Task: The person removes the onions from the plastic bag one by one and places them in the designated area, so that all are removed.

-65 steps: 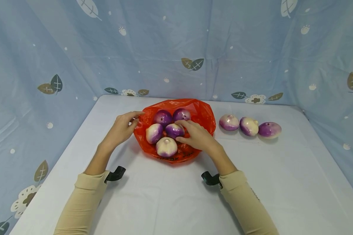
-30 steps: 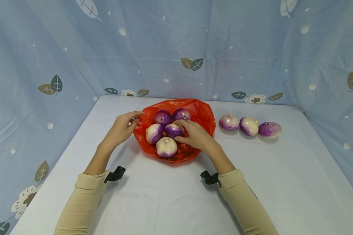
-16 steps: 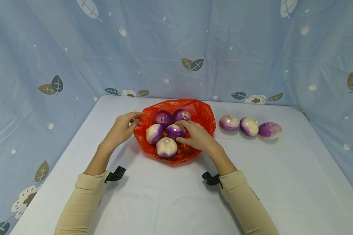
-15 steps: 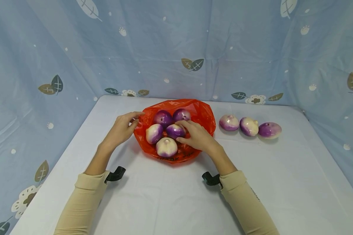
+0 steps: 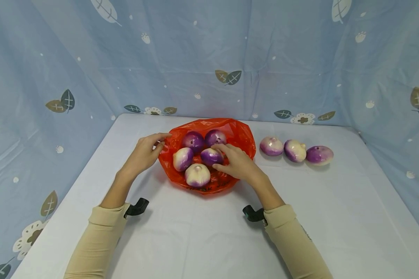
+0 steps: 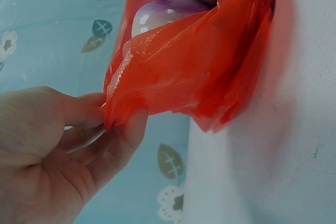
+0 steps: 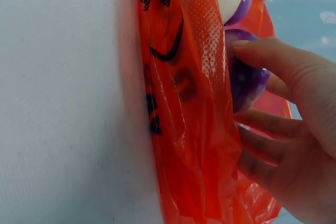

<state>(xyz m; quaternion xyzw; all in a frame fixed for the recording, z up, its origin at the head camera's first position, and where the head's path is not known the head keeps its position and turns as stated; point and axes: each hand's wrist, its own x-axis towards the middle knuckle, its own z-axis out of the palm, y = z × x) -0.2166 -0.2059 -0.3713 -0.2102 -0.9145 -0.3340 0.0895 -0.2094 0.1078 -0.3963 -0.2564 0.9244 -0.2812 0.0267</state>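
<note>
A red plastic bag [image 5: 242,135] lies spread open on the white table, with several glossy purple-and-white onions inside. At its left edge, my left hand [image 5: 146,154] pinches the rim; the left wrist view has the film [image 6: 173,72] between thumb and fingers. My right hand [image 5: 238,163] reaches in from the right and holds the purple onion [image 5: 211,156] in the middle, its thumb [image 7: 257,51] on one side and fingers behind. Around that onion sit a pale-topped onion [image 5: 197,175] in front, a white-and-purple onion [image 5: 183,159] to the left, and two darker ones behind.
Right of the bag, a pinkish onion [image 5: 271,146], a two-tone onion [image 5: 295,151] and a purple onion [image 5: 320,155] stand in a row on the table [image 5: 209,240]. A blue patterned curtain [image 5: 181,50] closes off the back and sides.
My right hand has shifted slightly right inside the bag, and the middle onion has moved right with it, away from the left onion. My left hand stays at the rim.
</note>
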